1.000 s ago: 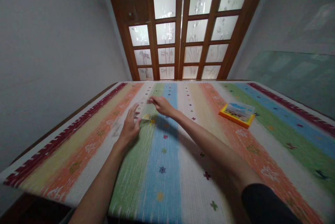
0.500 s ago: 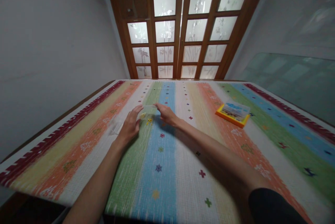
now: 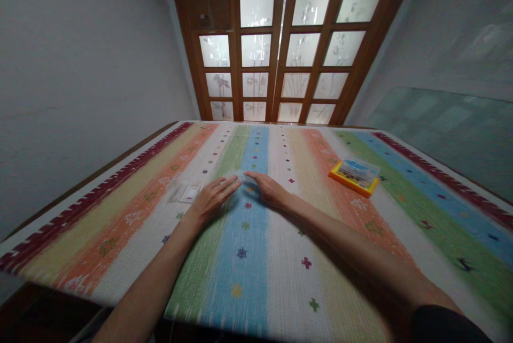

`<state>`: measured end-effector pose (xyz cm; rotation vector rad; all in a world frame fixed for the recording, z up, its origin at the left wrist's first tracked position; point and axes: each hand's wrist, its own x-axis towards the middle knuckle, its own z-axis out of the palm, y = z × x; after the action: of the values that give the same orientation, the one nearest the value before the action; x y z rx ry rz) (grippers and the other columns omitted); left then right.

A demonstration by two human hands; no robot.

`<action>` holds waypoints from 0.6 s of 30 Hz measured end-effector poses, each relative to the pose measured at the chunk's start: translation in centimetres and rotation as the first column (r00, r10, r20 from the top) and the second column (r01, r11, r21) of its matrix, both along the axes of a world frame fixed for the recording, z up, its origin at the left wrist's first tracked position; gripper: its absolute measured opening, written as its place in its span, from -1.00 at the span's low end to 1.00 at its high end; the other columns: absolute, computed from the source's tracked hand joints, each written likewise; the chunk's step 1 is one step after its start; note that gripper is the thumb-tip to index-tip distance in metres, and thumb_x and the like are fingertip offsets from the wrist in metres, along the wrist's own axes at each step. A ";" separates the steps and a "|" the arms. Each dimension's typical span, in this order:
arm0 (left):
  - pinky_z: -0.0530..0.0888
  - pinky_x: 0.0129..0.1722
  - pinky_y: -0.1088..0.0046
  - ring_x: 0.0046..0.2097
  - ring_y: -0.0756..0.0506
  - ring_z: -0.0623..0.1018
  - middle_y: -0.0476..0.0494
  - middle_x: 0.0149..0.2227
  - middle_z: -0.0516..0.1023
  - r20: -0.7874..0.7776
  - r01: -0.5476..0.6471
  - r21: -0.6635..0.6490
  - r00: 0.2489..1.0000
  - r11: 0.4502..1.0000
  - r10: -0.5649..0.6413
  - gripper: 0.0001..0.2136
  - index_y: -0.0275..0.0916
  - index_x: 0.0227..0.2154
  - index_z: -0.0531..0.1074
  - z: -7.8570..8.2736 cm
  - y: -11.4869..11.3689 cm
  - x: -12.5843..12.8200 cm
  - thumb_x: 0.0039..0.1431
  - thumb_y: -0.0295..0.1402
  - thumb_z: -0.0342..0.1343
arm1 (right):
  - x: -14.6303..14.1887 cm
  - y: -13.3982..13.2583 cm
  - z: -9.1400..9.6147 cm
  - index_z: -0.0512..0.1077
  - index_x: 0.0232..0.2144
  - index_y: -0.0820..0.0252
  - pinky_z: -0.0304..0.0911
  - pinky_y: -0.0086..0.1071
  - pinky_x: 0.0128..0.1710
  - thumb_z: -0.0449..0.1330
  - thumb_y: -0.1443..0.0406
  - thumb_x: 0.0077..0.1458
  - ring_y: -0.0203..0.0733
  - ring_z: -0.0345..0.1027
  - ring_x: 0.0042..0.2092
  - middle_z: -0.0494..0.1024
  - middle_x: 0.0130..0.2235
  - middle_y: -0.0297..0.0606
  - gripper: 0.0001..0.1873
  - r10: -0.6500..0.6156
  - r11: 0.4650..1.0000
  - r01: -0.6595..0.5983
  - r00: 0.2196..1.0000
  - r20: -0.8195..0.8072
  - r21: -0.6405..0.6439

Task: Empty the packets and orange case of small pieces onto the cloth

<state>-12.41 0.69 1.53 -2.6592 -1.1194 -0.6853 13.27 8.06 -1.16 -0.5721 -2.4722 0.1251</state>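
Observation:
A small clear plastic box (image 3: 242, 176), faint against the blue stripe, lies between my two hands. My right hand (image 3: 269, 189) closes on its right side, the index finger along the far edge. My left hand (image 3: 216, 197) has its fingers stretched out flat and side by side, their tips at the box's left side. What lies under the left palm and inside the box is hidden or too faint to make out. A second clear plastic piece (image 3: 185, 193), shaped like a shallow box, rests on the cloth left of my left hand.
A yellow-orange case (image 3: 352, 185) with a clear lid (image 3: 360, 169) and blue and dark contents sits to the right. A striped cloth (image 3: 280, 268) covers the table. Wooden doors with glass panes (image 3: 256, 49) stand beyond it; a glass panel (image 3: 449, 124) leans at right.
My left hand has moved right, toward my right hand, its fingers flattening. Small yellow pieces seen beside it earlier are out of sight. Both hands now sit slightly nearer me with the box.

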 end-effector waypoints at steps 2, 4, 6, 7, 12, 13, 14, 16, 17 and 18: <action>0.46 0.21 0.08 0.21 -0.20 0.47 -0.25 0.26 0.40 0.063 -0.079 0.021 0.995 0.997 0.078 -0.45 -0.14 0.27 0.27 0.1 0.1 -0.3 0.25 -0.62 -0.11 | -1.0 0.4 0.9 0.12 0.30 0.31 0.32 -0.01 0.17 0.08 0.53 0.14 -0.01 0.33 0.24 0.41 0.22 0.14 -0.33 0.000 1.000 0.000 1.000 0.031 0.000; 0.46 0.20 0.07 0.23 -0.22 0.44 -0.28 0.27 0.37 0.125 -0.164 0.047 0.980 0.985 0.157 -0.48 -0.15 0.30 0.18 0.2 0.3 -0.8 0.30 -0.55 -0.10 | -2.4 1.0 2.0 0.09 0.33 0.32 0.30 -0.02 0.19 0.07 0.53 0.14 -0.01 0.30 0.26 0.38 0.26 0.14 -0.30 -0.006 1.000 0.006 0.998 0.056 0.004; 0.47 0.16 0.05 0.22 -0.26 0.44 -0.32 0.25 0.35 0.176 -0.231 0.075 0.961 0.970 0.216 -0.50 -0.17 0.31 0.11 0.2 0.6 -1.5 0.33 -0.46 -0.04 | -3.8 1.5 3.2 0.06 0.35 0.28 0.27 -0.01 0.22 -0.01 0.52 0.22 -0.04 0.27 0.28 0.35 0.28 0.10 -0.34 -0.042 0.999 0.042 0.998 0.037 0.006; 0.48 0.13 0.04 0.18 -0.29 0.46 -0.35 0.23 0.36 0.200 -0.263 0.094 0.950 0.960 0.240 -0.49 -0.18 0.31 0.10 0.1 0.7 -1.8 0.33 -0.41 0.00 | -4.6 1.7 3.7 0.06 0.35 0.26 0.24 -0.01 0.24 -0.04 0.51 0.25 -0.06 0.27 0.28 0.35 0.29 0.08 -0.36 -0.061 0.998 0.061 0.998 0.015 0.007; 0.46 0.01 -0.01 0.02 -0.36 0.50 -0.41 0.07 0.46 0.305 -0.455 0.160 0.867 0.876 0.394 -0.49 -0.26 0.24 0.15 -0.3 1.4 -3.1 0.32 -0.21 0.11 | -6.6 1.9 5.0 0.16 0.28 0.28 0.20 -0.04 0.24 0.00 0.49 0.23 -0.03 0.25 0.27 0.37 0.25 0.07 -0.42 -0.127 0.992 0.127 0.992 -0.013 0.027; 0.46 0.01 -0.02 0.02 -0.37 0.49 -0.41 0.06 0.46 0.318 -0.476 0.158 0.854 0.865 0.412 -0.50 -0.27 0.22 0.17 -0.3 1.5 -3.2 0.32 -0.20 0.11 | -6.6 1.7 5.1 0.19 0.26 0.30 0.21 -0.05 0.23 0.03 0.50 0.20 -0.01 0.25 0.26 0.37 0.24 0.07 -0.43 -0.142 0.989 0.142 0.990 0.003 0.038; 0.45 0.02 -0.03 0.03 -0.37 0.49 -0.40 0.05 0.46 0.326 -0.483 0.152 0.848 0.862 0.418 -0.51 -0.27 0.21 0.18 -0.3 1.5 -3.3 0.32 -0.21 0.12 | -6.6 1.5 5.1 0.24 0.22 0.31 0.23 -0.06 0.20 0.05 0.51 0.17 0.01 0.26 0.23 0.39 0.21 0.07 -0.45 -0.161 0.986 0.160 0.987 0.025 0.052; 0.45 0.06 -0.05 0.07 -0.38 0.47 -0.39 0.06 0.45 0.322 -0.453 0.140 0.862 0.880 0.393 -0.51 -0.27 0.21 0.18 -0.3 1.6 -3.3 0.30 -0.25 0.14 | -6.2 0.9 5.0 0.34 0.10 0.31 0.28 -0.08 0.11 0.08 0.51 0.13 0.04 0.31 0.14 0.44 0.12 0.06 -0.53 -0.212 0.976 0.207 0.975 0.071 0.074; 0.45 0.08 -0.06 0.09 -0.37 0.47 -0.39 0.08 0.44 0.309 -0.420 0.131 0.878 0.898 0.366 -0.51 -0.26 0.22 0.17 -0.3 1.6 -3.2 0.29 -0.29 0.14 | -6.0 0.7 4.9 0.39 0.04 0.30 0.30 -0.10 0.07 0.09 0.51 0.14 0.04 0.34 0.08 0.47 0.06 0.05 -0.59 -0.242 0.969 0.235 0.966 0.087 0.080; 0.44 0.11 -0.06 0.12 -0.36 0.46 -0.38 0.10 0.44 0.293 -0.380 0.120 0.896 0.917 0.333 -0.50 -0.25 0.23 0.16 -0.2 1.6 -3.1 0.28 -0.33 0.13 | -5.7 0.4 4.8 0.41 0.00 0.29 0.31 -0.12 0.03 0.08 0.49 0.15 0.04 0.35 0.02 0.48 -0.01 0.03 -0.65 -0.270 0.961 0.263 0.958 0.096 0.082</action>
<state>-15.52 2.29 1.36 -2.1730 -1.4918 -1.0311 7.53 8.48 3.62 -0.8954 -2.4617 -0.0997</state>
